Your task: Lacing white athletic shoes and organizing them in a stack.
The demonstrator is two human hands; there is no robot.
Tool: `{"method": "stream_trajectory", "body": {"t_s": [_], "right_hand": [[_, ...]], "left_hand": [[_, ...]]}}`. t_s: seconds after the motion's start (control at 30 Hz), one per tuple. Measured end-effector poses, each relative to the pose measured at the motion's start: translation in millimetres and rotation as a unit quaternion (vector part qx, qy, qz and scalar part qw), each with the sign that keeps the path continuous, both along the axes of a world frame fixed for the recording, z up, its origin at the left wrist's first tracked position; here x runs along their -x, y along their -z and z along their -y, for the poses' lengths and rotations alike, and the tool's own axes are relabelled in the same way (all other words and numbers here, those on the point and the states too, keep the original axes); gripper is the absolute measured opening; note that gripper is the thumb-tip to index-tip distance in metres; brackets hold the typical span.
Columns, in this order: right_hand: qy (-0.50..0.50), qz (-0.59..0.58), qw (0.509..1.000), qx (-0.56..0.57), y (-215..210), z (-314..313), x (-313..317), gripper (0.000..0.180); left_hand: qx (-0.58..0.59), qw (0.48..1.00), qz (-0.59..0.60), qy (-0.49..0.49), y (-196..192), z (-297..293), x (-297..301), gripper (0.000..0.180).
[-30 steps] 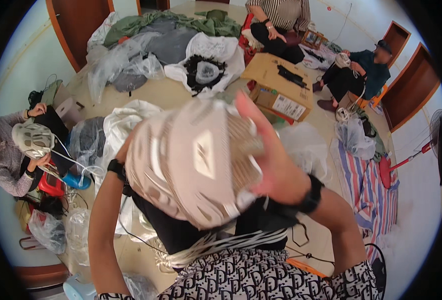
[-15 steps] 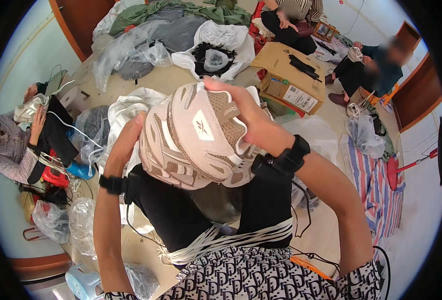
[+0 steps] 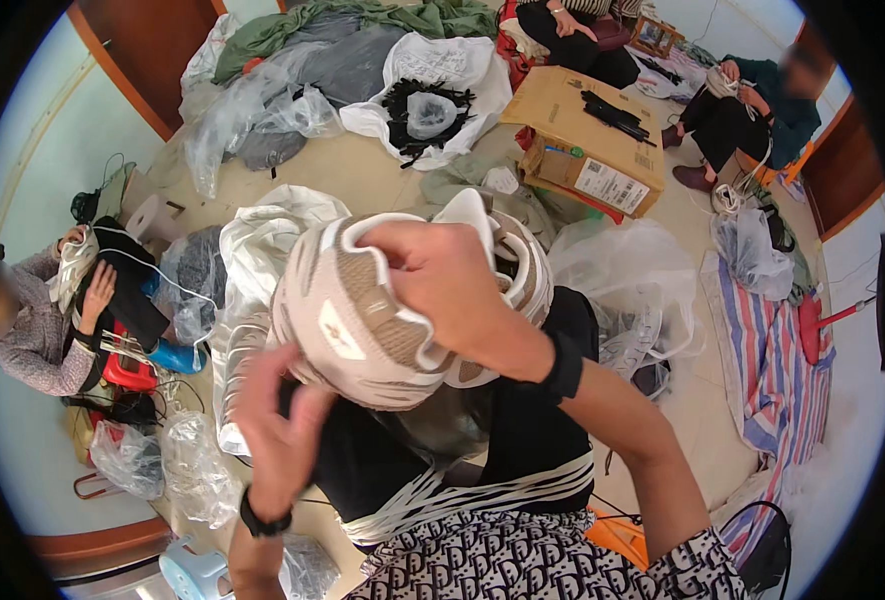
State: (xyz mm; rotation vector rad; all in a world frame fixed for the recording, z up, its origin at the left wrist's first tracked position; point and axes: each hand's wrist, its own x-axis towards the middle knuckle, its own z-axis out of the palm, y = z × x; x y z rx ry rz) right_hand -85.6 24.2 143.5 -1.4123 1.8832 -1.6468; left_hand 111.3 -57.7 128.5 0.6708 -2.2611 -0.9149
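A beige and white sneaker [image 3: 347,290] with tan mesh and a pale side patch is held above my lap. My right hand [image 3: 442,285] grips its collar, the fingers curled over the edge and partly hidden inside. Past that hand a white tongue [image 3: 467,215] and a pale panel with lace loops [image 3: 532,265] show; I cannot tell whether these belong to a second shoe. At the lower left of the sneaker is my left hand [image 3: 280,420], somewhat blurred, thumb and fingers apart, fingertips close to its side. White laces [image 3: 462,498] lie in a bundle across my lap.
White sacking [image 3: 272,225] lies in front of me at the left. Beyond are a cardboard box [image 3: 592,125] with black strips on top and a white sack [image 3: 367,115] of black pieces. A co-worker [image 3: 42,320] sits left, others far right. Striped sheeting [image 3: 762,380] covers the right floor.
The sneaker has tilted and dropped slightly toward me. My left hand has come off its far left side, down to the near left. My right hand has shifted along the collar.
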Motion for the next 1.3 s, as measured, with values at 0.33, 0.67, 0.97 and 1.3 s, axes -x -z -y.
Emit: {"method": "stream_trajectory", "body": {"t_s": [0.33,0.67,0.97,1.3], "right_hand": [[0.004,-0.141,0.963,0.232,25,-56,0,0.01],[-0.099,-0.629,0.757,-0.148,147,-52,-9,0.019],[-0.217,-0.592,0.771,-0.09,118,-56,70,0.014],[-0.122,-0.707,0.649,-0.252,44,-72,213,0.006]], "left_hand": [[-0.461,0.834,-0.283,0.108,44,-19,17,0.05],[-0.463,0.813,-0.342,0.087,29,10,31,0.043],[-0.59,0.723,-0.348,0.093,81,100,-10,0.038],[-0.685,0.644,-0.251,0.232,90,144,-9,0.038]]}}
